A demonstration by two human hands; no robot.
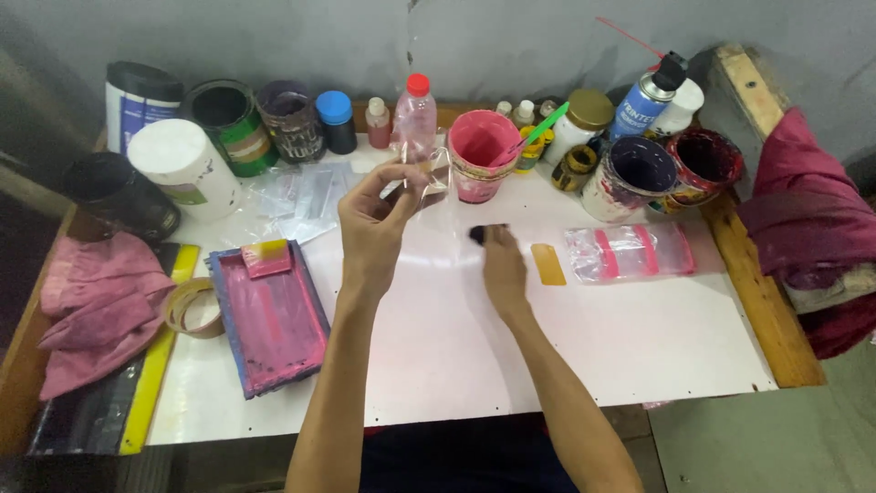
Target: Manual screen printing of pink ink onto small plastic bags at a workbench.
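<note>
Forearms rise from the bottom edge of the frame, and I see my left hand point(372, 224) at centre, raised off the white table point(566, 347), with thumb and fingertips pinched shut on a clear plastic sheet point(436, 187) that hangs toward the tabletop. My right hand point(502, 265) sits just right of centre, fingers curled closed on a small dark object point(482, 234) pressed against the sheet's lower edge, with a yellow scraper point(548, 264) just beside it. Farther back, toward the upper centre, a pink cup point(482, 155) and a red-capped bottle point(415, 119) stand just behind the sheet.
</note>
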